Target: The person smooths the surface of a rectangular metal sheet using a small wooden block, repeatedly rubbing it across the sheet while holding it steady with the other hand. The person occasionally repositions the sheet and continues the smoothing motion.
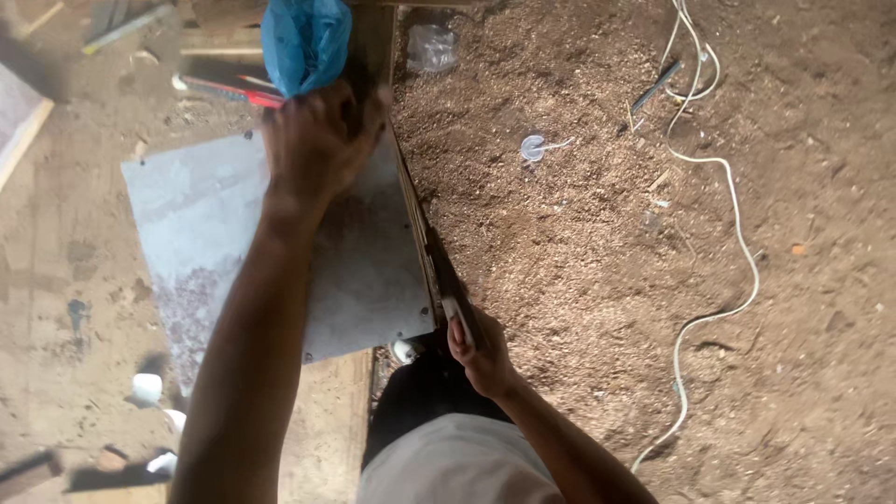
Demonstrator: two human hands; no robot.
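Note:
My left hand [317, 140] presses down on the far edge of a grey sheet board [215, 224] lying on a workbench, next to a blue plastic bag [303, 37]. My right hand [481, 350] grips the handle of a hand saw [439, 271], whose blade runs along the board's right edge. The saw's far end is hidden behind my left hand.
Sawdust covers the floor [579, 233] to the right. A white cable [737, 224] snakes across it, with a clear plastic bag [431, 47] and a small tool [656, 86] near the top. A red pencil-like tool [229, 91] lies on the bench. White bits [147, 387] sit at lower left.

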